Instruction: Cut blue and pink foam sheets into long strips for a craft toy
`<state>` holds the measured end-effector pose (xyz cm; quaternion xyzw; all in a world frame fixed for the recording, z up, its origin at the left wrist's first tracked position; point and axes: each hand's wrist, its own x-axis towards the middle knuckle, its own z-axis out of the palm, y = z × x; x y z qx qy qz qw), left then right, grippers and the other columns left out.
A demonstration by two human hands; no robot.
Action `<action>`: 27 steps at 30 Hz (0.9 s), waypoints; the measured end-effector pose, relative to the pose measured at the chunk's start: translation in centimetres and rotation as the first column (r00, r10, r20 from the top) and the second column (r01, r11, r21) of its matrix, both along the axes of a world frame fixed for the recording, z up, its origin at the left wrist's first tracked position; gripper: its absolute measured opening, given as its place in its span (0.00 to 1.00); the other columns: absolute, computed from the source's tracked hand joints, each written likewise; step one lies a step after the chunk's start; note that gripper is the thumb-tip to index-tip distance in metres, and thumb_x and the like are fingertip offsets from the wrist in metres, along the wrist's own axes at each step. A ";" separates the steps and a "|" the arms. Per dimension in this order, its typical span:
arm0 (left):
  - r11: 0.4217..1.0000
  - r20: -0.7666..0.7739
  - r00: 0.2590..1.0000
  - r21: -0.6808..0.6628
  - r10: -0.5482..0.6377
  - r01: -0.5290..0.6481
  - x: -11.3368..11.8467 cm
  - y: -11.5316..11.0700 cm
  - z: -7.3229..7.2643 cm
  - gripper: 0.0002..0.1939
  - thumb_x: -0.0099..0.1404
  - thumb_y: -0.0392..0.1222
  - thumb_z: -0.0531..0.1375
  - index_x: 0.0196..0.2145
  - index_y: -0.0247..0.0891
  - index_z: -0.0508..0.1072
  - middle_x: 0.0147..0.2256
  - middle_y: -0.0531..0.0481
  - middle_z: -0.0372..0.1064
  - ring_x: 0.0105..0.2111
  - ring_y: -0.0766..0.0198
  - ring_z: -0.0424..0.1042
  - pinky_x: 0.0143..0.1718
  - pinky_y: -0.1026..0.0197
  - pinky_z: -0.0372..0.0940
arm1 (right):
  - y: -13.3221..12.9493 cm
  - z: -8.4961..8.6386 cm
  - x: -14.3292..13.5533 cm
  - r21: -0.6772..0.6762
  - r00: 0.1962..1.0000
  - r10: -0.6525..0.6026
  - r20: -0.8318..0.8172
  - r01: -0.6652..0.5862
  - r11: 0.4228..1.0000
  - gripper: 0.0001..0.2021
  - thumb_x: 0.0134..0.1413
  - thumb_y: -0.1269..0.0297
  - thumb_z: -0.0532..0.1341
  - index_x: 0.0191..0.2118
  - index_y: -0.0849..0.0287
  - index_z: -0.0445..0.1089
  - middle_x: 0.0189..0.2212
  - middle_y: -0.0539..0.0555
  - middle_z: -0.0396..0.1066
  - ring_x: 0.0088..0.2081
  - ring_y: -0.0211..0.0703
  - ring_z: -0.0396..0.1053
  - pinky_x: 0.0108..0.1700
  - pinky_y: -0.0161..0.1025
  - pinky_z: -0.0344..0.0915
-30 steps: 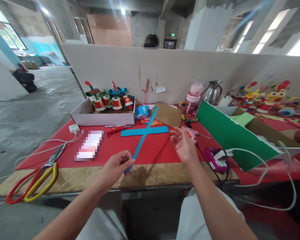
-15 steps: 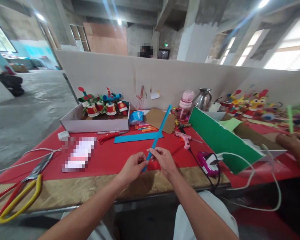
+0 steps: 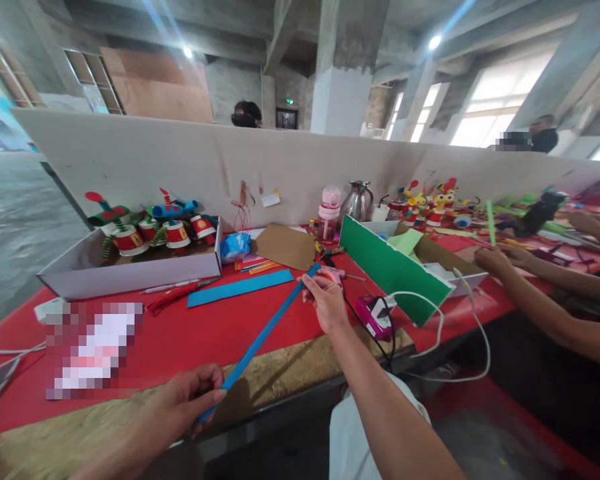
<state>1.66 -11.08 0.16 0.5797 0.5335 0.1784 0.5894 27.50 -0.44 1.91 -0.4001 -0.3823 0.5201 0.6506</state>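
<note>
A narrow blue strip [image 3: 263,337] stretches diagonally between my two hands, over the table's front edge. Its lower end is pinched by my left hand [image 3: 193,400], between thumb and fingers. Near its upper end, my right hand [image 3: 325,300] grips it with the fingertips. Behind the strip, a wider blue strip [image 3: 240,288] lies flat on the red table cover [image 3: 180,340]. A pink glue gun [image 3: 334,275] is partly hidden behind my right hand.
A white box [image 3: 130,272] with cup figures stands at the left. To the right are a green-sided box [image 3: 395,270], a purple power adapter [image 3: 375,317] and looping white cables. A co-worker's hands [image 3: 500,260] hold a green strip farther right.
My hands have moved apart along the narrow strip, the left one down and toward me. The strip tilts lower. The camera view has turned to the right.
</note>
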 end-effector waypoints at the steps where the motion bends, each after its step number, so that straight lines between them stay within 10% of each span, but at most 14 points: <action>1: 1.000 -0.009 1.000 0.000 -0.009 0.009 -0.3 0.0 0.1 0.31 0.48 0.73 0.60 0.27 0.42 0.58 0.19 0.61 0.56 0.19 0.70 0.56 0.21 0.66 0.52 | 0.0 0.0 0.0 0.002 1.000 -0.004 0.001 0.004 1.000 0.18 0.30 0.50 0.74 0.20 0.59 0.72 0.15 0.45 0.65 0.18 0.31 0.59 0.22 0.32 0.57; 14: 1.000 -0.024 1.000 0.021 -0.018 0.019 -1.3 -0.6 0.9 0.28 0.49 0.70 0.61 0.26 0.41 0.60 0.21 0.60 0.54 0.21 0.70 0.57 0.21 0.67 0.55 | 0.7 -0.1 0.9 -0.001 0.991 -0.117 -0.059 0.117 0.993 0.21 0.29 0.50 0.75 0.22 0.57 0.67 0.14 0.42 0.62 0.17 0.30 0.59 0.19 0.29 0.57; 22: 0.953 0.199 0.951 0.139 0.238 -0.268 2.5 1.5 0.9 0.25 0.48 0.64 0.63 0.25 0.41 0.61 0.18 0.60 0.59 0.19 0.70 0.60 0.21 0.66 0.59 | -1.9 -1.7 -3.3 -0.131 0.883 0.466 0.048 -0.457 0.880 0.24 0.34 0.43 0.73 0.30 0.59 0.74 0.26 0.51 0.75 0.23 0.34 0.67 0.27 0.33 0.65; 27: 0.937 0.226 0.942 0.193 0.247 -0.292 5.0 3.2 0.5 0.21 0.50 0.59 0.62 0.25 0.40 0.61 0.19 0.60 0.58 0.19 0.71 0.59 0.21 0.67 0.58 | -2.9 -3.2 -5.3 -0.169 0.827 0.526 0.199 -0.500 0.850 0.20 0.33 0.47 0.74 0.23 0.59 0.73 0.18 0.46 0.70 0.21 0.34 0.66 0.28 0.34 0.65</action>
